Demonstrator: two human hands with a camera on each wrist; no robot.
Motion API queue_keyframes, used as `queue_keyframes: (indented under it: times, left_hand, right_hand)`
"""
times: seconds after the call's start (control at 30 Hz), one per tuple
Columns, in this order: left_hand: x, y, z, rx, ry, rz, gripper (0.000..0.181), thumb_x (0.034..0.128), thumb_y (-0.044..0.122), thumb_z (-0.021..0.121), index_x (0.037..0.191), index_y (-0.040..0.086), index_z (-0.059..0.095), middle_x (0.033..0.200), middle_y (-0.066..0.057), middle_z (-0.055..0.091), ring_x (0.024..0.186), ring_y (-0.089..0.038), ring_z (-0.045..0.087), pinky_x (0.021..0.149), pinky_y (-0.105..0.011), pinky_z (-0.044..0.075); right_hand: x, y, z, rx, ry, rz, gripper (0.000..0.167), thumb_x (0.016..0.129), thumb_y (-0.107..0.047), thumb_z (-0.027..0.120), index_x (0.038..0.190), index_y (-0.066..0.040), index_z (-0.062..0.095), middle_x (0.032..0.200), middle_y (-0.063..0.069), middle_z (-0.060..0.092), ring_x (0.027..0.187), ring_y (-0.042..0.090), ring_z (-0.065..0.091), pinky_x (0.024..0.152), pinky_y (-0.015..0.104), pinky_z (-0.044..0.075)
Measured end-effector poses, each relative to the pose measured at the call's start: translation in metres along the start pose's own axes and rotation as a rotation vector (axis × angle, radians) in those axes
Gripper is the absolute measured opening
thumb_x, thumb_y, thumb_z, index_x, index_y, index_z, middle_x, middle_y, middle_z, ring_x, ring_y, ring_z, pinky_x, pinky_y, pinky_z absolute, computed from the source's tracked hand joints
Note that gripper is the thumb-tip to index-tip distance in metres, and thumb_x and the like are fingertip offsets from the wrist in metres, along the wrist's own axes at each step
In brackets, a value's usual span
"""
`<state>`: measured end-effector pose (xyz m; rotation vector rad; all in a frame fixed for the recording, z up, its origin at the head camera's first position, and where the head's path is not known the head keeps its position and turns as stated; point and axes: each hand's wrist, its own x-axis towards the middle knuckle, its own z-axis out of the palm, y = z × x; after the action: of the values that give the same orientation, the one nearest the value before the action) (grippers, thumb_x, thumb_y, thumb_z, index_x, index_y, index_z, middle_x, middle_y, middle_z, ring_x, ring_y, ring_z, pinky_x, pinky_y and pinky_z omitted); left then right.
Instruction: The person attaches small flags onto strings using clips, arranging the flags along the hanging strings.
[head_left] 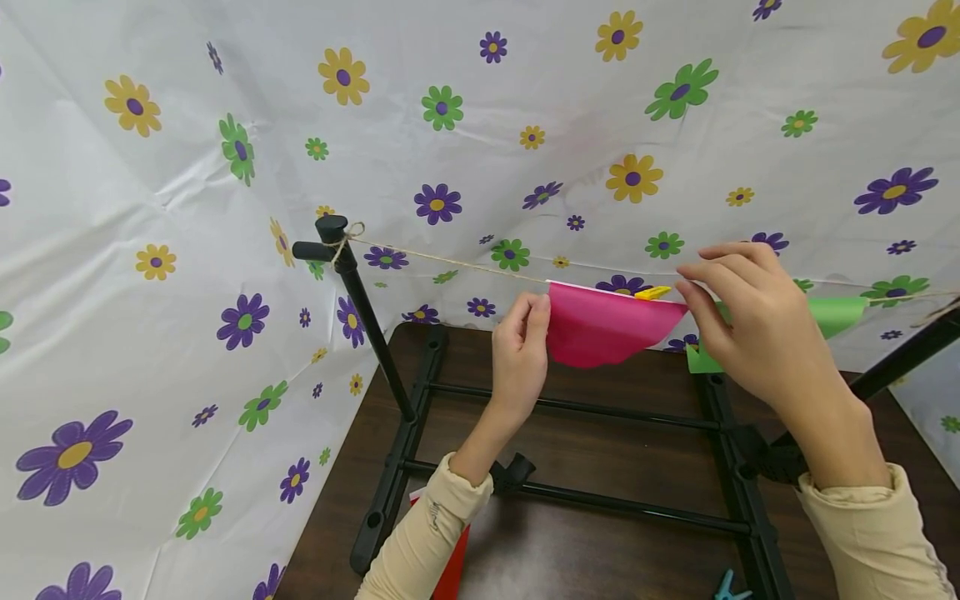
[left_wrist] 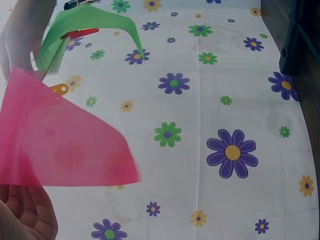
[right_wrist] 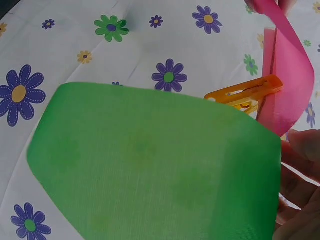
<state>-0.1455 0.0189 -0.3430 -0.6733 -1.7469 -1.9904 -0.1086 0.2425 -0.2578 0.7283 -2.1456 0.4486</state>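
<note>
A bright pink paper-like sheet (head_left: 600, 329) hangs at a string (head_left: 465, 262), its white upper edge along it. My left hand (head_left: 520, 354) pinches the sheet's left edge between thumb and fingers. A yellow clothespin (head_left: 652, 293) sits on the upper edge near the right corner. Beside that corner is my right hand (head_left: 757, 325), thumb and forefinger bent close together. Whether they grip the corner cannot be made out. Behind the right hand hangs a green sheet (head_left: 836, 315); a red clothespin (left_wrist: 80, 34) is on it in the left wrist view.
The string is tied to a black post (head_left: 375, 333) on the left and runs to another post (head_left: 911, 354) on the right. Their black frame (head_left: 615, 500) lies on a dark wooden table (head_left: 600, 450). A red sheet (head_left: 453, 567) and a blue clothespin (head_left: 729, 587) lie near the front.
</note>
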Motion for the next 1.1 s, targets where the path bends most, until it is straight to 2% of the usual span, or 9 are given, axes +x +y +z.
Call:
queue_keyframes:
  times: [0.1, 0.2, 0.3, 0.4, 0.5, 0.7, 0.83, 0.97, 1.1]
  left_hand:
    - [0.0, 0.0, 0.0, 0.008, 0.013, 0.0, 0.027, 0.1107, 0.013, 0.043, 0.104, -0.007, 0.059, 0.097, -0.024, 0.066, 0.083, -0.019, 0.061, 0.071, -0.025, 0.055]
    - [0.0, -0.001, 0.0, 0.025, 0.031, -0.003, 0.028, 0.1106, 0.014, 0.042, 0.104, -0.007, 0.06, 0.092, -0.023, 0.064, 0.08, -0.017, 0.058, 0.069, -0.025, 0.052]
    - [0.0, -0.002, -0.001, 0.03, 0.038, -0.006, 0.029, 0.1104, 0.014, 0.043, 0.103, -0.007, 0.06, 0.089, -0.022, 0.063, 0.078, -0.016, 0.057, 0.067, -0.025, 0.051]
    - [-0.001, -0.004, -0.002, 0.033, 0.039, -0.011, 0.028, 0.1105, 0.014, 0.043, 0.103, -0.007, 0.06, 0.09, -0.022, 0.064, 0.079, -0.015, 0.056, 0.067, -0.028, 0.051]
    - [-0.001, -0.005, -0.003, 0.031, 0.038, -0.016, 0.027, 0.1104, 0.013, 0.043, 0.103, -0.007, 0.06, 0.093, -0.023, 0.064, 0.08, -0.014, 0.054, 0.069, -0.029, 0.05]
    - [-0.003, -0.005, -0.004, 0.026, 0.026, -0.013, 0.026, 0.11, 0.012, 0.044, 0.101, -0.007, 0.059, 0.091, -0.023, 0.062, 0.076, -0.013, 0.05, 0.065, -0.024, 0.044]
    - [-0.005, -0.005, -0.006, 0.034, 0.025, -0.022, 0.025, 0.1097, 0.012, 0.044, 0.1, -0.007, 0.059, 0.088, -0.023, 0.062, 0.073, -0.012, 0.047, 0.064, -0.024, 0.041]
    - [-0.008, -0.007, -0.008, 0.042, 0.036, -0.043, 0.026, 0.1097, 0.012, 0.045, 0.1, -0.007, 0.06, 0.092, -0.022, 0.065, 0.076, -0.018, 0.05, 0.068, -0.025, 0.043]
    - [-0.012, -0.009, -0.009, 0.04, 0.033, -0.073, 0.027, 0.1105, 0.013, 0.045, 0.102, -0.007, 0.061, 0.098, -0.022, 0.067, 0.085, -0.026, 0.057, 0.079, -0.027, 0.05]
  right_hand:
    - [-0.002, -0.001, 0.0, 0.005, 0.029, -0.008, 0.025, 0.098, -0.011, 0.066, 0.109, 0.01, 0.073, 0.099, 0.028, 0.072, 0.11, 0.046, 0.059, 0.104, 0.034, 0.045]
    - [-0.003, -0.004, 0.001, 0.013, 0.084, -0.009, 0.045, 0.107, -0.031, 0.055, 0.107, 0.01, 0.073, 0.098, 0.028, 0.072, 0.108, 0.047, 0.06, 0.105, 0.03, 0.043]
    - [-0.004, -0.009, 0.001, 0.018, 0.129, 0.007, 0.06, 0.109, -0.044, 0.047, 0.105, 0.01, 0.073, 0.097, 0.028, 0.072, 0.105, 0.047, 0.06, 0.107, 0.019, 0.037]
    - [-0.007, -0.012, 0.002, 0.022, 0.161, 0.013, 0.059, 0.109, -0.044, 0.049, 0.105, 0.01, 0.073, 0.098, 0.027, 0.072, 0.102, 0.046, 0.062, 0.102, 0.01, 0.033]
    - [-0.011, -0.015, 0.004, 0.025, 0.188, 0.02, 0.058, 0.109, -0.044, 0.049, 0.106, 0.009, 0.073, 0.1, 0.027, 0.073, 0.099, 0.046, 0.065, 0.103, 0.007, 0.033]
    - [-0.019, -0.02, 0.012, 0.04, 0.279, 0.004, 0.055, 0.108, -0.04, 0.052, 0.103, 0.01, 0.073, 0.096, 0.027, 0.072, 0.089, 0.047, 0.067, 0.105, 0.011, 0.037]
    - [-0.02, -0.027, 0.019, 0.063, 0.394, -0.008, 0.052, 0.107, -0.037, 0.056, 0.095, 0.011, 0.072, 0.088, 0.029, 0.07, 0.082, 0.047, 0.065, 0.104, 0.013, 0.04]
    - [-0.025, -0.034, 0.028, 0.081, 0.525, -0.021, 0.053, 0.106, -0.036, 0.059, 0.088, 0.012, 0.07, 0.08, 0.029, 0.067, 0.073, 0.047, 0.061, 0.101, 0.013, 0.043]
    - [-0.031, -0.035, 0.033, 0.078, 0.547, -0.028, 0.055, 0.106, -0.038, 0.059, 0.085, 0.012, 0.07, 0.076, 0.028, 0.066, 0.067, 0.047, 0.06, 0.098, 0.01, 0.042]
